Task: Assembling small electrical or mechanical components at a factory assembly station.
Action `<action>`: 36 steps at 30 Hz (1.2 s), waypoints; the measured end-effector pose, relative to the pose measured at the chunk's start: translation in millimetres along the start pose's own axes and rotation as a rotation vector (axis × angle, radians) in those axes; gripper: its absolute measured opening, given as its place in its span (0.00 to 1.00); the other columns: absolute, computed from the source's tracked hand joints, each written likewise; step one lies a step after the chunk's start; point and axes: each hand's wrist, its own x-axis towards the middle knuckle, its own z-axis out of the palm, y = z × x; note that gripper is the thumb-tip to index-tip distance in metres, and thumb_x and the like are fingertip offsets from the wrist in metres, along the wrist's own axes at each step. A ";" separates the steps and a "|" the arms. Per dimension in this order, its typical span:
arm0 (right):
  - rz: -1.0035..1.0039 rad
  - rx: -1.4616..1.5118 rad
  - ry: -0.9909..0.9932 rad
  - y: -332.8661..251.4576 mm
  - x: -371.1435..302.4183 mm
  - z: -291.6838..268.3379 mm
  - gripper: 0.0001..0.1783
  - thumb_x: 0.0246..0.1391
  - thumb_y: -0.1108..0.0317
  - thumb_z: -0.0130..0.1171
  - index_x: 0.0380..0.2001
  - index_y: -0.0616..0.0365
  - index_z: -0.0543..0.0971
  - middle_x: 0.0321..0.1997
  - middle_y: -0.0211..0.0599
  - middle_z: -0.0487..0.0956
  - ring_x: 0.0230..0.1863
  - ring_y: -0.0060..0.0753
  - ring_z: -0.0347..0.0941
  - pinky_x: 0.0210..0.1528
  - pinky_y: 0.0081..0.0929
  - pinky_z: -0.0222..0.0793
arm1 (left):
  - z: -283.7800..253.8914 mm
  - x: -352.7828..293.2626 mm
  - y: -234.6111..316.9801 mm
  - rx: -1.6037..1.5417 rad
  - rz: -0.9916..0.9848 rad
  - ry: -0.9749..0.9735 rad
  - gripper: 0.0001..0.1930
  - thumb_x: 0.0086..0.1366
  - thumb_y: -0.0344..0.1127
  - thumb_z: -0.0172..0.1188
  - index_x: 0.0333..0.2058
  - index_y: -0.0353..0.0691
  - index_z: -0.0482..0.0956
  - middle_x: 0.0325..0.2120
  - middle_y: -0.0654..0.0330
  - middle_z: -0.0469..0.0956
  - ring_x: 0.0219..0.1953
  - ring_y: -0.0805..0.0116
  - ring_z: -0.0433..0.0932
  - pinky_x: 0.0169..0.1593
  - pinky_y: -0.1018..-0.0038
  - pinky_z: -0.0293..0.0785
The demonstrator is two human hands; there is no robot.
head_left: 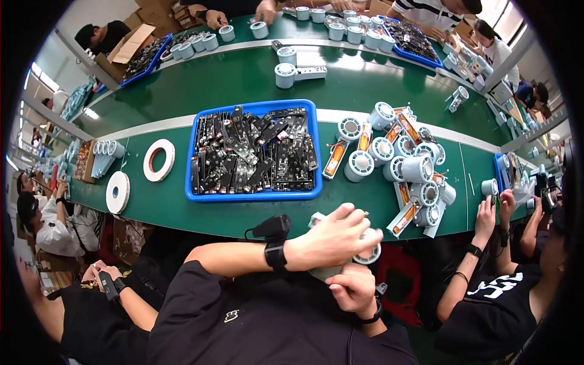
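Observation:
Close in front of my chest, at the table's near edge, I hold a light-blue handheld fan body (pixel 367 255). My left hand (pixel 333 238) reaches across its top with bent fingers, a little blurred, and covers much of it. Lower down, my right hand (pixel 354 288) is closed against its underside, fingers curled. The part's round ringed end shows at the right, between the two hands; the rest is mostly hidden. Right of my hands on the green table lies a heap of similar fan bodies (pixel 360 163), some with open handles showing orange insides.
A blue tray (pixel 191 196) full of black circuit-board strips stands ahead of me. Two rolls of white tape (pixel 149 168) lie left of it. Beyond a pale rail, a green belt (pixel 207 85) carries fan bodies (pixel 285 75). Co-workers sit on both sides and across.

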 end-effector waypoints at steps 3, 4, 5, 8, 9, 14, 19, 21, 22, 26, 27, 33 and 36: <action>0.065 -0.073 0.112 11.9 -1.5 -0.3 0.04 0.57 0.72 0.67 0.33 0.61 0.81 0.24 0.38 0.75 0.25 0.41 0.73 0.30 0.31 0.69 | -11.9 -11.7 1.9 -0.204 -0.546 -0.249 0.26 0.60 0.41 0.68 0.55 0.39 0.72 0.34 0.56 0.78 0.38 0.58 0.83 0.43 0.60 0.81; 0.138 -0.109 0.168 20.0 -2.8 2.8 0.06 0.57 0.72 0.67 0.35 0.61 0.81 0.27 0.39 0.76 0.26 0.41 0.73 0.32 0.31 0.71 | -6.4 -11.9 0.1 -0.206 -0.545 -0.253 0.26 0.60 0.41 0.68 0.55 0.39 0.72 0.34 0.56 0.78 0.38 0.58 0.83 0.43 0.60 0.81; 0.212 -0.143 0.223 27.0 -3.3 5.3 0.07 0.57 0.72 0.67 0.37 0.62 0.80 0.30 0.40 0.77 0.27 0.42 0.73 0.34 0.32 0.72 | 4.1 -13.5 -3.5 -0.218 -0.584 -0.188 0.28 0.60 0.41 0.69 0.56 0.36 0.72 0.35 0.55 0.78 0.35 0.57 0.83 0.39 0.61 0.81; 0.264 -0.136 0.342 41.0 6.1 12.0 0.10 0.58 0.71 0.66 0.40 0.62 0.78 0.34 0.41 0.76 0.31 0.40 0.73 0.36 0.30 0.72 | 14.7 -20.0 -8.0 -0.229 -0.688 -0.056 0.33 0.59 0.41 0.71 0.58 0.30 0.70 0.36 0.51 0.77 0.31 0.53 0.83 0.31 0.63 0.81; 0.289 -0.137 0.406 47.6 9.7 13.2 0.11 0.59 0.71 0.66 0.42 0.62 0.77 0.37 0.42 0.76 0.33 0.38 0.73 0.37 0.30 0.71 | 12.9 -19.7 -9.1 -0.264 -0.729 -0.063 0.33 0.60 0.41 0.70 0.59 0.30 0.70 0.39 0.50 0.77 0.31 0.52 0.83 0.31 0.63 0.80; 0.250 -0.108 0.420 74.8 12.4 13.2 0.13 0.63 0.69 0.64 0.45 0.63 0.75 0.40 0.37 0.72 0.34 0.29 0.72 0.39 0.26 0.70 | -32.9 -21.8 -20.6 -0.347 -0.803 -0.019 0.30 0.63 0.42 0.70 0.60 0.32 0.72 0.40 0.49 0.79 0.31 0.51 0.82 0.33 0.62 0.80; 0.415 -0.178 0.433 63.6 33.6 16.0 0.11 0.61 0.72 0.68 0.39 0.62 0.75 0.37 0.34 0.73 0.31 0.21 0.70 0.34 0.22 0.67 | -53.1 -42.9 -84.2 0.126 -1.161 0.066 0.19 0.65 0.45 0.69 0.47 0.39 0.81 0.33 0.53 0.82 0.34 0.49 0.84 0.37 0.57 0.80; 0.458 -0.227 0.463 69.5 37.9 20.0 0.11 0.60 0.72 0.69 0.36 0.61 0.75 0.35 0.32 0.74 0.29 0.18 0.68 0.31 0.20 0.65 | -41.5 -44.1 -99.4 0.114 -1.167 0.042 0.18 0.65 0.45 0.69 0.47 0.40 0.81 0.34 0.53 0.83 0.34 0.49 0.84 0.37 0.57 0.80; 0.479 -0.242 0.457 73.4 41.6 22.6 0.11 0.60 0.72 0.69 0.36 0.61 0.75 0.35 0.32 0.74 0.29 0.18 0.68 0.31 0.20 0.65 | -32.0 -46.9 -106.0 0.109 -1.178 0.024 0.18 0.65 0.45 0.69 0.46 0.40 0.82 0.34 0.53 0.83 0.34 0.49 0.84 0.37 0.57 0.80; 0.562 -0.197 0.576 73.4 46.1 29.6 0.12 0.59 0.73 0.70 0.32 0.61 0.74 0.31 0.30 0.74 0.27 0.14 0.66 0.27 0.19 0.62 | -28.1 -41.6 -103.9 0.030 -1.180 0.064 0.16 0.64 0.42 0.71 0.46 0.40 0.82 0.33 0.55 0.83 0.32 0.54 0.84 0.37 0.61 0.80; 0.532 -0.202 0.588 74.5 46.1 30.1 0.12 0.59 0.72 0.70 0.31 0.62 0.74 0.30 0.31 0.73 0.25 0.18 0.65 0.26 0.22 0.62 | -26.4 -40.8 -105.4 -0.009 -1.176 0.098 0.16 0.64 0.40 0.71 0.45 0.40 0.82 0.33 0.55 0.83 0.31 0.56 0.84 0.37 0.63 0.80; 0.387 -0.038 0.582 82.3 33.4 20.3 0.10 0.65 0.70 0.64 0.32 0.61 0.74 0.28 0.28 0.70 0.26 0.17 0.61 0.27 0.19 0.56 | -19.0 -54.6 -108.5 -0.503 -0.980 0.526 0.16 0.63 0.29 0.71 0.48 0.36 0.80 0.34 0.59 0.80 0.33 0.69 0.82 0.38 0.73 0.78; 0.396 -0.009 0.581 79.4 31.4 22.2 0.08 0.65 0.70 0.62 0.34 0.62 0.76 0.28 0.27 0.68 0.26 0.17 0.61 0.28 0.18 0.55 | -19.3 -56.5 -93.5 -0.789 -0.897 0.727 0.18 0.63 0.24 0.70 0.51 0.34 0.80 0.35 0.60 0.79 0.35 0.73 0.80 0.39 0.77 0.76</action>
